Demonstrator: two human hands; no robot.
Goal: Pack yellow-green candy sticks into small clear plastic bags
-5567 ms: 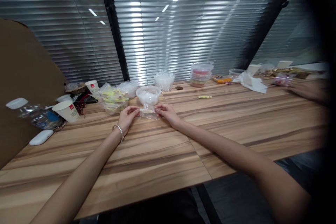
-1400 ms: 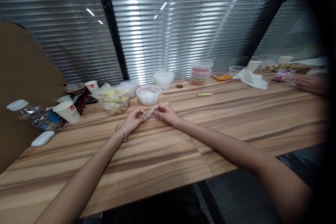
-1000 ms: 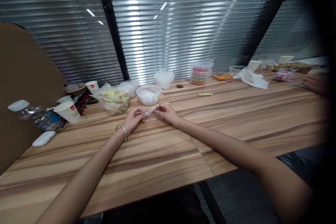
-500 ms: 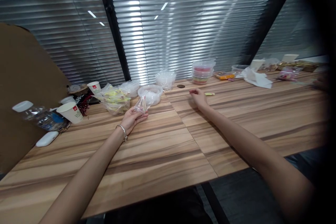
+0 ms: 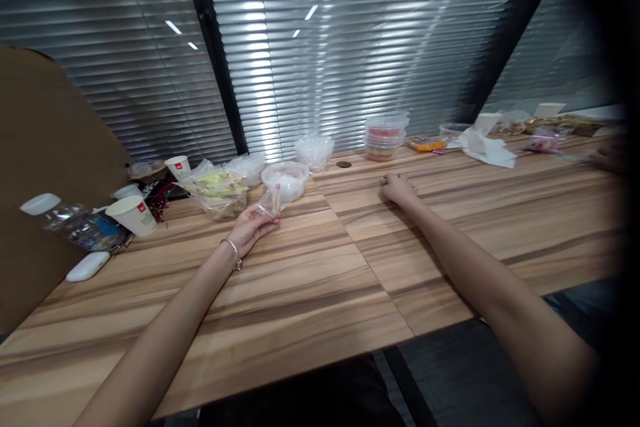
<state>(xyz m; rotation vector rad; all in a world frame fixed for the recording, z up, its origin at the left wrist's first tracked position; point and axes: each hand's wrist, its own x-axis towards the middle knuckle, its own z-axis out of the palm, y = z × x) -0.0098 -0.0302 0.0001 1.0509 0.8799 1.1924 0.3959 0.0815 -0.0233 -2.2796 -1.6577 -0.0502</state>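
My left hand [image 5: 250, 227] is closed on a small clear plastic bag [image 5: 271, 201] with a pale, thin strip in it. Just beyond that bag is a round clear plastic container [image 5: 295, 177] with crumpled clear plastic inside. To its left sits a clear bowl [image 5: 225, 205] lined with a plastic bag and filled with yellow wrapped pieces. My right hand [image 5: 399, 190] rests low over the table with its fingers curled. Whatever lies under or between those fingers is hidden.
Stacked containers [image 5: 384, 137] and an orange packet [image 5: 426, 144] stand at the back. Further right are white tissue [image 5: 485, 147] and a pink packet [image 5: 545, 140]. A paper cup [image 5: 133, 215], a water bottle [image 5: 83, 230] and a white case [image 5: 88, 267] are on the left.
My right hand has moved right and its fingers have curled over the spot where a small yellow-green strip lay; the strip is now out of sight. My left hand has barely moved.
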